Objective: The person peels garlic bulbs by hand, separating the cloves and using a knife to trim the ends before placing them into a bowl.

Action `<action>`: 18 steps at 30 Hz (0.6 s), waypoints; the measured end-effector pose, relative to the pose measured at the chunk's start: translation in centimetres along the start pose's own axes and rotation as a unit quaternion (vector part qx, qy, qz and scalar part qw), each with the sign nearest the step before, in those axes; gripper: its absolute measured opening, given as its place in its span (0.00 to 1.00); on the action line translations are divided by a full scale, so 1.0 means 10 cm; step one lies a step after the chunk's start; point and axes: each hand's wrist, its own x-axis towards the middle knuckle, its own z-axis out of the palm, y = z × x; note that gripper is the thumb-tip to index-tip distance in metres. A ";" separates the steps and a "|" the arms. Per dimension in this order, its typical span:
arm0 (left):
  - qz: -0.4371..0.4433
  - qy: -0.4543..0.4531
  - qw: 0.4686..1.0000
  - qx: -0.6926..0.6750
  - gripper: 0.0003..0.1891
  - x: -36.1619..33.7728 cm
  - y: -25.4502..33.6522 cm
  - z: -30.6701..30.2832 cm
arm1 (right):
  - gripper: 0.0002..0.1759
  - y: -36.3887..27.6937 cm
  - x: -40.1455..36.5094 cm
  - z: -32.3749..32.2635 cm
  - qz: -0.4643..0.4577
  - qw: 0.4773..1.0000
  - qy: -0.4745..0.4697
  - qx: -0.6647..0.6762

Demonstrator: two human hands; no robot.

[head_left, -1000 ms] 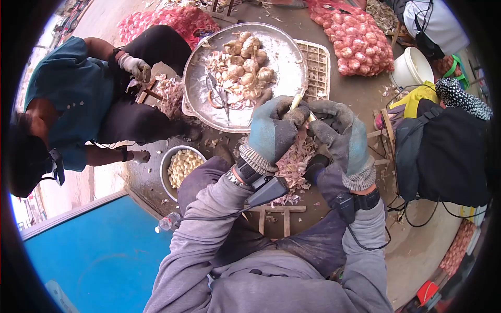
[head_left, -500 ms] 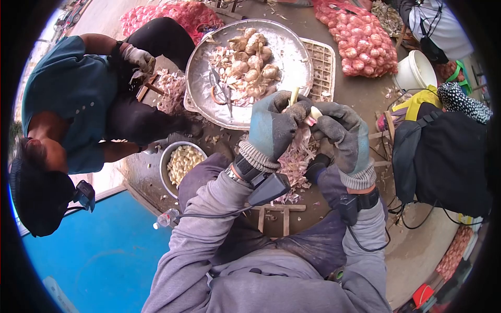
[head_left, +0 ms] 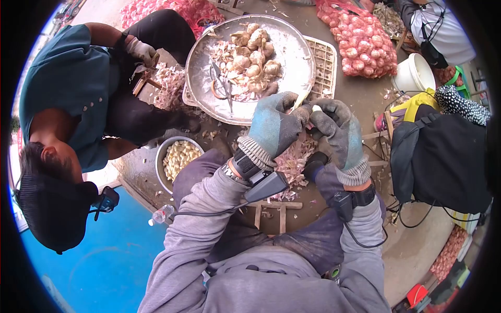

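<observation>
Both my hands wear dark grey and blue gloves and meet in the middle of the view. My left hand grips a small pale-handled blade. Against it, my right hand pinches a garlic clove between its fingertips. Below my hands lies a heap of pinkish garlic skins on the ground. A big round metal tray beyond my hands holds several garlic bulbs, skins and scissors.
A metal bowl of peeled cloves stands at my left knee. A person in a teal shirt squats on the left, gloved hand over a second pile of skins. Red mesh sacks of garlic, a white bucket and a dark bag lie on the right.
My hands have stayed together, shifting slightly while working the clove. The person on the left has leaned further forward and down, head now lower in view.
</observation>
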 end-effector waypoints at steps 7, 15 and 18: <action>-0.041 -0.051 0.982 -0.175 0.09 -0.03 0.14 -0.10 | 0.20 0.03 0.12 -0.23 0.110 0.948 -0.036 0.295; -0.048 -0.008 0.985 -0.166 0.10 0.00 0.05 -0.10 | 0.21 -0.25 -0.02 -0.16 0.008 0.990 -0.099 0.099; -0.032 -0.042 0.998 -0.032 0.10 0.05 -0.08 -0.12 | 0.14 -0.12 -0.05 0.04 -0.093 0.986 -0.026 -0.135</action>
